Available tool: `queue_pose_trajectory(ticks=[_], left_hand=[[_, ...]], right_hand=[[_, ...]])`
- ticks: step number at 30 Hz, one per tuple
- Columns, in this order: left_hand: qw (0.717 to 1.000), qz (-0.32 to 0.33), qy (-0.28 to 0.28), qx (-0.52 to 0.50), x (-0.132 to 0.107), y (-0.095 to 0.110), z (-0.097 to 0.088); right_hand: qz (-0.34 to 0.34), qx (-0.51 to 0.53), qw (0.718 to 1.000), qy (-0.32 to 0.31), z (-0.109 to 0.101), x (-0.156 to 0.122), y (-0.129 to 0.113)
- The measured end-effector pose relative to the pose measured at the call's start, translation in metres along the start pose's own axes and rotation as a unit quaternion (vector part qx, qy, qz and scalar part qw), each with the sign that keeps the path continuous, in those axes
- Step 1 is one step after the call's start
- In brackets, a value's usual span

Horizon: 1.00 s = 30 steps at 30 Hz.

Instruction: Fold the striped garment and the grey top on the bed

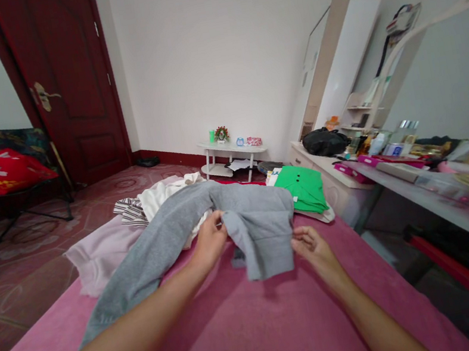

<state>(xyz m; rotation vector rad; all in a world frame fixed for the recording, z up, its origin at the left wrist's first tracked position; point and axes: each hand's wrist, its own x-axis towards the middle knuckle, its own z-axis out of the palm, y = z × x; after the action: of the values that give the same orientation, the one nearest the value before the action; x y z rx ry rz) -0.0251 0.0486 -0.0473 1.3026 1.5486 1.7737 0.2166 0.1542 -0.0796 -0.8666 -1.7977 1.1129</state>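
Note:
A grey soft-knit garment (251, 196) lies partly folded on the pink bed cover (245, 337). One long sleeve or leg of it stretches toward the near left; I cannot tell which. My left hand (212, 239) is closed on the upper left edge of a loose part with a wide hem. At the right edge of that same part, my right hand (310, 242) pinches the cloth between thumb and fingers. The held part droops slightly above the cover. Behind the garment at the right lies a folded green shirt (300, 188) with dark buttons.
White, striped and pale pink clothes (106, 249) are heaped at the bed's left side. A dressing table (427, 190) crowded with bottles runs along the right. Beyond the bed stands a small white table (230, 151). A folding chair (1, 191) holds a red bag (7, 172).

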Motion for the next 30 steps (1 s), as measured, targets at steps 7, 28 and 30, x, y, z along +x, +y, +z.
queue_pose_trajectory(ticks=[7,28,30], left_hand=[[0.982,-0.067,0.101,-0.145,0.006,-0.006,-0.042],[0.965,-0.156,0.129,-0.168,-0.007,-0.047,-0.088],[0.97,-0.15,0.119,-0.148,-0.006,-0.049,-0.092]], right_hand=[[-0.07,-0.32,0.939,-0.105,0.027,-0.015,0.029],[-0.04,-0.034,0.998,0.039,0.047,0.019,0.003],[-0.051,-0.076,0.977,0.191,-0.004,0.023,-0.007]])
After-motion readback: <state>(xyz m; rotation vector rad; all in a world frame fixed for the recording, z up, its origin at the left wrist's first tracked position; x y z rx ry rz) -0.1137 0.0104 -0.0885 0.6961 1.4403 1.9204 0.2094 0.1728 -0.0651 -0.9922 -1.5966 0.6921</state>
